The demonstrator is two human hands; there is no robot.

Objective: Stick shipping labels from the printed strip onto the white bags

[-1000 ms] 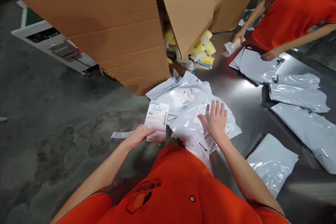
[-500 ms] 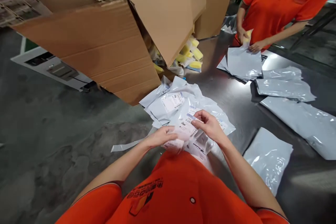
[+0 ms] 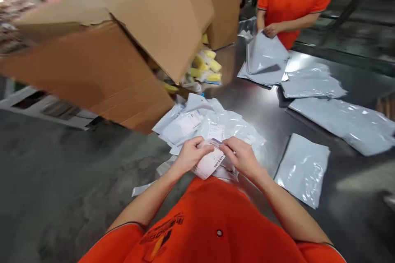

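Note:
Close to my body, a white shipping label (image 3: 211,161) with printed barcodes is held between both hands. My left hand (image 3: 191,155) grips its left edge, with the thumb lying across its face. My right hand (image 3: 241,155) pinches its upper right corner between thumb and fingers. Just beyond the hands lies a loose pile of pale grey plastic mailing bags (image 3: 203,109), several with white printed labels stuck on. Whether anything lies behind the held label is hidden.
A large cardboard box (image 3: 83,74) stands at the left, with yellow items in clear bags (image 3: 212,65) at its opening. Stacks of grey mailers (image 3: 304,168) lie on the metal table (image 3: 259,107) at right. Across it, a co-worker in orange (image 3: 293,0) handles more mailers (image 3: 265,55).
My left hand has closed further over the label, and my right hand now pinches its upper corner. The view has shifted. The co-worker's small yellow item is gone from view; a mailer is lifted instead.

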